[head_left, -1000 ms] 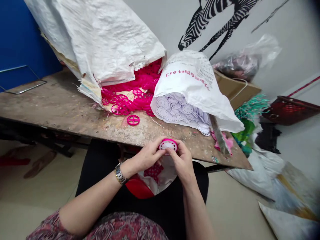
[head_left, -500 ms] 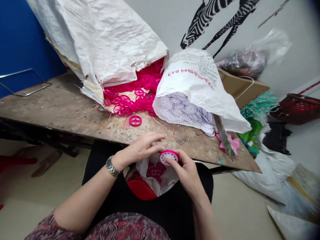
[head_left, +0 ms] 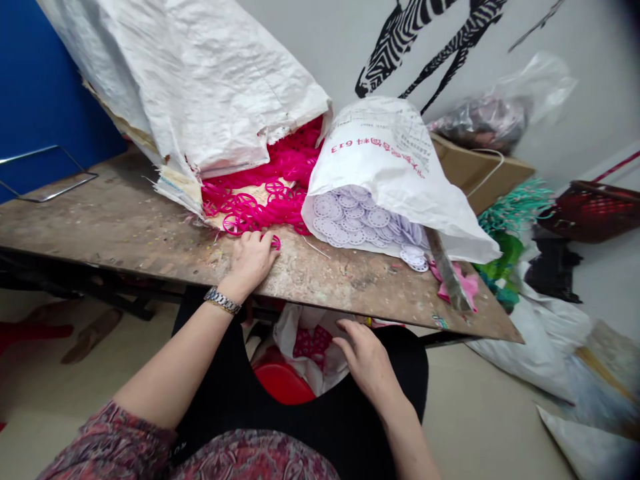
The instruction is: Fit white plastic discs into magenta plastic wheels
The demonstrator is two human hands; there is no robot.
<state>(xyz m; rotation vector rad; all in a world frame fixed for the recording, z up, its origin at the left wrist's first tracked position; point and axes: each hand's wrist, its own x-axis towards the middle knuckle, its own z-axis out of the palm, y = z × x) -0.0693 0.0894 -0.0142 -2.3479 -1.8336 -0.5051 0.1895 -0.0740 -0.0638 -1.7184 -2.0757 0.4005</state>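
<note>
My left hand (head_left: 253,259) is on the table, its fingers closed over a small pink plastic wheel (head_left: 275,243), most of which is hidden beneath them. Just beyond it, many similar pink wheels (head_left: 245,212) spill from a torn white sack (head_left: 210,87). Over my lap, my right hand (head_left: 367,357) holds nothing; its thumb and fingers are apart. Beside and below it, a white bag (head_left: 336,379) in a red container (head_left: 283,381) has pink-and-white pieces (head_left: 313,343) inside. Pale lilac discs (head_left: 350,215) fill the mouth of a printed white bag (head_left: 385,150).
A flat metal strip (head_left: 450,273) lies at the printed bag's right side, by a pink scrap (head_left: 467,285). The worn table (head_left: 135,233) has its front edge close to my lap. A cardboard box (head_left: 480,167) and a dark red basket (head_left: 595,212) stand to the right.
My left hand has moved forward and left onto the lone pink wheel. The pink-rimmed white disc is gone from my right hand, which has opened and lowered slightly.
</note>
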